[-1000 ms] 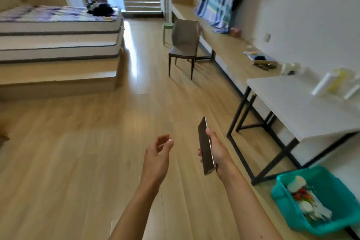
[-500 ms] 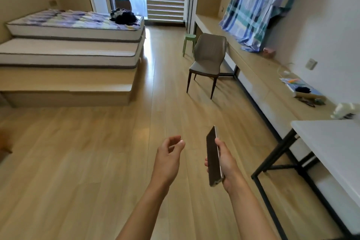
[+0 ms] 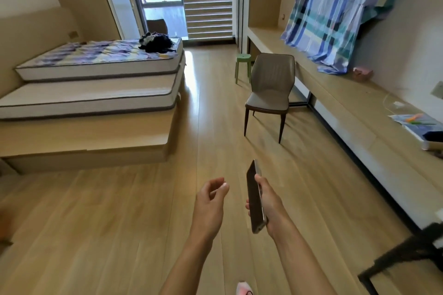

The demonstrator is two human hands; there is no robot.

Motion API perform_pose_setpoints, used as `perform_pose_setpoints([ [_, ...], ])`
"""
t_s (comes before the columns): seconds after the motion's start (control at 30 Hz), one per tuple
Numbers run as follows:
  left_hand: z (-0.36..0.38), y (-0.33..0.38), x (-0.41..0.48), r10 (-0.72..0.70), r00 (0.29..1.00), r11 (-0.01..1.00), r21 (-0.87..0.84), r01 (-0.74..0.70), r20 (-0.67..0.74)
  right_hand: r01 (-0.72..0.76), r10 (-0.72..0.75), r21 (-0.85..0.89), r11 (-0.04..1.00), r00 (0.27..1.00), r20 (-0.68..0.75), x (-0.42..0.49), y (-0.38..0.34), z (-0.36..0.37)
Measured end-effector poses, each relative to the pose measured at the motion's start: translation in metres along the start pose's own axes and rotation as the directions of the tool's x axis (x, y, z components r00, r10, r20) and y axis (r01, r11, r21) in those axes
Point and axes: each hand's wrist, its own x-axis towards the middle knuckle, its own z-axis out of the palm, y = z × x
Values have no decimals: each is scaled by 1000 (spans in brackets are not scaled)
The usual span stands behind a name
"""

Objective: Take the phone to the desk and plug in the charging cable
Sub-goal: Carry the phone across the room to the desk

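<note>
My right hand (image 3: 269, 201) grips a dark phone (image 3: 254, 195), held edge-on over the wooden floor at lower centre. To its left my left hand (image 3: 211, 201) hangs empty, fingers loosely curled and apart. A long wooden desk (image 3: 354, 112) runs along the right wall. On it lies a thin white charging cable (image 3: 393, 104) below a wall socket (image 3: 437, 88). Both hands are well short of the desk.
A grey chair (image 3: 269, 93) stands by the desk, a green stool (image 3: 242, 64) behind it. Stacked mattresses on a wooden platform (image 3: 96, 141) fill the left. Papers and pens (image 3: 417, 124) lie on the desk. A black table leg (image 3: 407, 256) shows at lower right.
The view has swung up and left as I walk forward; the white table and teal bin have left the frame. The chair and desk are nearer. My hands keep their pose.
</note>
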Motion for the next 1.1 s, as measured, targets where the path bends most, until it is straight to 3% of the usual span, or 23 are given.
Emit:
perform_pose_setpoints([
  [0.37, 34, 61, 237, 8, 992, 1000, -2, -8, -124, -19, 20, -47, 999, 999, 37, 207, -144, 45],
  [0.6, 56, 67, 406, -9, 994, 999, -32, 6, -113, -36, 37, -58, 998, 999, 3, 351, -207, 76],
  [0.83, 64, 106, 606, 28, 998, 998, -57, -31, -64, 42, -36, -104, 994, 998, 58, 503, -329, 136],
  [1.1, 68, 138, 785, 23, 999, 999, -42, -24, -39, 43, -41, -15, 999, 995, 95, 654, -434, 191],
])
